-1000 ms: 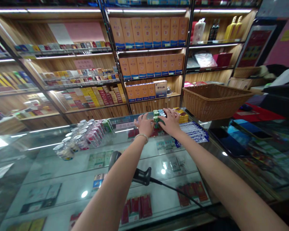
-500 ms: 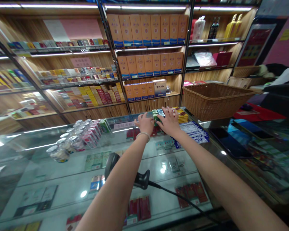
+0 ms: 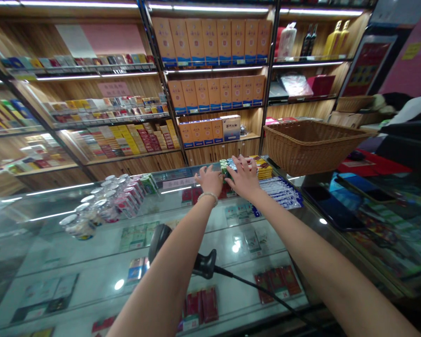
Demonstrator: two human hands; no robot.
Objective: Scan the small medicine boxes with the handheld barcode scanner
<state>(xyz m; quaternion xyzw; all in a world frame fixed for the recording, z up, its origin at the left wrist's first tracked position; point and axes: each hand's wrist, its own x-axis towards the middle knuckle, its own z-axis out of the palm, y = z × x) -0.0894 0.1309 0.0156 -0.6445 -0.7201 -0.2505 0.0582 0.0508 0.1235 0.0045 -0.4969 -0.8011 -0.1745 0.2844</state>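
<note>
Fingers spread and loosely curved, left hand (image 3: 209,181) and right hand (image 3: 244,179) bracket small, round-topped green cylinders (image 3: 223,164) at centre, on a smooth glass counter (image 3: 107,252). Woven wicker basket (image 3: 307,152), right of centre.

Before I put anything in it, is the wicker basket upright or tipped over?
Upright: the wicker basket has its open mouth facing up and its walls narrowing downward. Its bottom is hidden, so I cannot tell whether it's empty.

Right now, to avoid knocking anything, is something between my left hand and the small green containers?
Nothing visible stands between your left hand and the small green containers; your right hand partly covers them.
</note>
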